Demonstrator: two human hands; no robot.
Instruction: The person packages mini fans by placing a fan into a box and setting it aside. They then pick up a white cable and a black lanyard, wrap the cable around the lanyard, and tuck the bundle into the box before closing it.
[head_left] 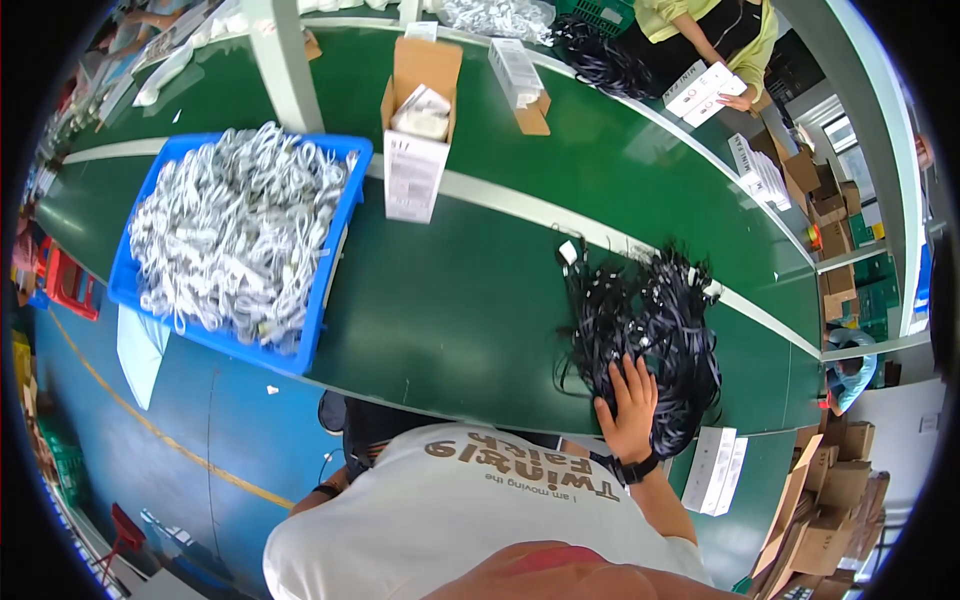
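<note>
My right hand lies on a heap of black lanyard-like straps at the right of the green table. Its fingers are stretched out and a little apart, palm down, not closed round anything. A dark watch sits on that wrist. My left hand is down below the table edge at my side, a dark band on its wrist; its fingers are hidden. A small white piece shows at the heap's far left edge.
At left, a blue tray holds bundled white cables. An open box stands mid-table with white packets inside; another box lies beyond. White boxes sit right of me. Across the table, a person holds a white box. A post rises behind the tray.
</note>
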